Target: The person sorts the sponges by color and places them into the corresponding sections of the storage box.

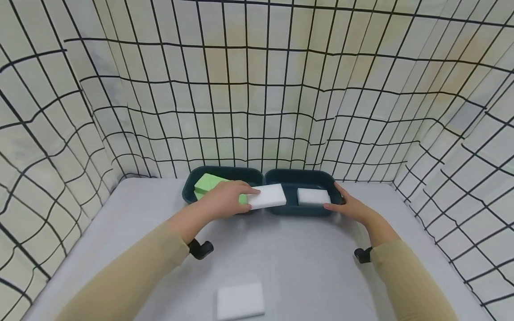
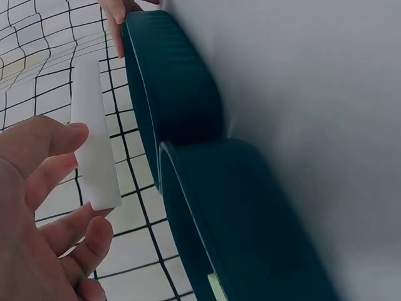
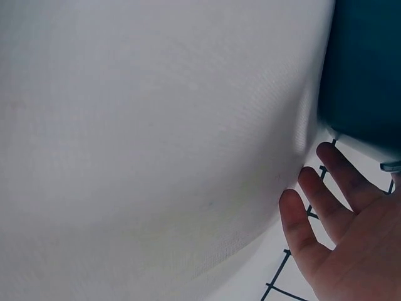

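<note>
A white sponge block (image 1: 268, 196) is pinched between the thumb and fingers of my left hand (image 1: 225, 199), slanting over the meeting rims of two dark teal trays. In the left wrist view the block (image 2: 95, 135) appears edge-on, with the left hand (image 2: 50, 207) around its lower part. My right hand (image 1: 353, 207) touches the outer right corner of the right tray (image 1: 287, 178), thumb at the front rim. Inside that tray lies another white block (image 1: 313, 196). In the right wrist view, several fingers of the right hand (image 3: 351, 238) are extended and spread beside the tray wall.
Green sponge blocks (image 1: 209, 183) lie in the left tray (image 1: 233, 171), partly hidden behind my left hand. A third white block (image 1: 241, 301) rests on the white table (image 1: 297, 263) near its front. Black wire grid (image 1: 257, 98) encloses the back and sides.
</note>
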### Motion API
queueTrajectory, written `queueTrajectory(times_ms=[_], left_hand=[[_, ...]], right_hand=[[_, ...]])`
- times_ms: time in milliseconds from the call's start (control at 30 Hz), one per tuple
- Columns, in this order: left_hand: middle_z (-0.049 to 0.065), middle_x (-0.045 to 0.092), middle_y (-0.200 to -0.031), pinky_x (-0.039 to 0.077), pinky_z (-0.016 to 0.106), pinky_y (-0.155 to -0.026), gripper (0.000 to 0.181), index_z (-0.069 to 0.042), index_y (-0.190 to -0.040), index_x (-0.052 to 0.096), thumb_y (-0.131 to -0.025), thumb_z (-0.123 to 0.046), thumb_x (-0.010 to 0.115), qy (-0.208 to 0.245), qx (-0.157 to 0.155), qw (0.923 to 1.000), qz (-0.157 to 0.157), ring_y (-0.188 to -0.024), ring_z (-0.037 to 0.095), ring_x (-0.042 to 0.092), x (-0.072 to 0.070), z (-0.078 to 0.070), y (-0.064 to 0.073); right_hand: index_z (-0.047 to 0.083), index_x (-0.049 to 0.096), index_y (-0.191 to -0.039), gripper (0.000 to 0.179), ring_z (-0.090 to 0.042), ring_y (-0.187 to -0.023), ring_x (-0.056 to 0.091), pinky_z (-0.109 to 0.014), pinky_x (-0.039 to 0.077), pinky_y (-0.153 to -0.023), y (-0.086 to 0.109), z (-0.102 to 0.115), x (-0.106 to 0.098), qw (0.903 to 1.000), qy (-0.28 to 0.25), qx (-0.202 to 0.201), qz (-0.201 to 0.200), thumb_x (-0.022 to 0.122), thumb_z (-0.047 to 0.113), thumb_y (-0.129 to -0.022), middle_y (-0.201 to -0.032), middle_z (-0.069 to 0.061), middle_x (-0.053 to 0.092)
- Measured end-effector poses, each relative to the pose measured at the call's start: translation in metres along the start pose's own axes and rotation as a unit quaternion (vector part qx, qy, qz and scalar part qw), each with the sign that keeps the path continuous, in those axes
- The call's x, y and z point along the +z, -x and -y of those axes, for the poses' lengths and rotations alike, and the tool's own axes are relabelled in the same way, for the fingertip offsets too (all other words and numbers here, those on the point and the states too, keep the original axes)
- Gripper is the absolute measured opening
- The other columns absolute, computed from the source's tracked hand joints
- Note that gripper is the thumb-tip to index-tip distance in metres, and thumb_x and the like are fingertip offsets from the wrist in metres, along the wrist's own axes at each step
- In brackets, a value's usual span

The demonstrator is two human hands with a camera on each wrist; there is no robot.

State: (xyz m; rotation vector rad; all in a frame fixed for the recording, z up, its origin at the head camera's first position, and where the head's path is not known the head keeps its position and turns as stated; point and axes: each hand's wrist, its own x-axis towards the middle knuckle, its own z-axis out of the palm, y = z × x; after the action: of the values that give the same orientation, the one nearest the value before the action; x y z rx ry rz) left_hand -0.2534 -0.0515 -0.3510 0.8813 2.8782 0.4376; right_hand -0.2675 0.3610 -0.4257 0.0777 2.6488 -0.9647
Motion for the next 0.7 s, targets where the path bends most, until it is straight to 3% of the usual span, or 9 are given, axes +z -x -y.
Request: queueTrajectory(times_ms=[200,467,700], left_hand=[[0.000,0.054,-0.142,0.035,0.047,-0.109,0.047,-0.036,-0.139,0.058,-0.093,-0.033,0.065,-0.013,0.012,0.9998,0.013,-0.130,0.026,0.049,0.007,-0.015,-0.037],[-0.006,0.053,-0.144,0.038,0.043,-0.108,0.049,-0.040,-0.141,0.055,-0.094,-0.036,0.066,-0.008,0.012,0.9997,0.018,-0.130,0.021,0.049,0.017,-0.046,-0.086],[-0.007,0.054,-0.144,0.034,0.046,-0.110,0.048,-0.039,-0.141,0.055,-0.095,-0.034,0.064,-0.012,0.018,0.9996,0.021,-0.128,0.019,0.051,0.032,-0.065,-0.119]], right_hand=[[0.028,-0.009,-0.160,0.111,-0.053,-0.146,0.004,-0.071,0.013,-0.112,0.001,0.000,0.001,0.9999,-0.010,-0.005,0.004,0.065,0.065,-0.085,-0.162,-0.028,-0.001],[0.027,-0.008,-0.160,0.111,-0.052,-0.146,0.004,-0.071,0.013,-0.112,0.001,-0.001,-0.001,1.0000,-0.004,-0.005,-0.006,0.065,0.064,-0.085,-0.163,-0.027,-0.001],[0.029,-0.008,-0.160,0.110,-0.051,-0.146,0.010,-0.070,0.016,-0.112,-0.002,0.000,-0.001,1.0000,-0.006,-0.004,-0.002,0.066,0.065,-0.085,-0.162,-0.027,0.004]])
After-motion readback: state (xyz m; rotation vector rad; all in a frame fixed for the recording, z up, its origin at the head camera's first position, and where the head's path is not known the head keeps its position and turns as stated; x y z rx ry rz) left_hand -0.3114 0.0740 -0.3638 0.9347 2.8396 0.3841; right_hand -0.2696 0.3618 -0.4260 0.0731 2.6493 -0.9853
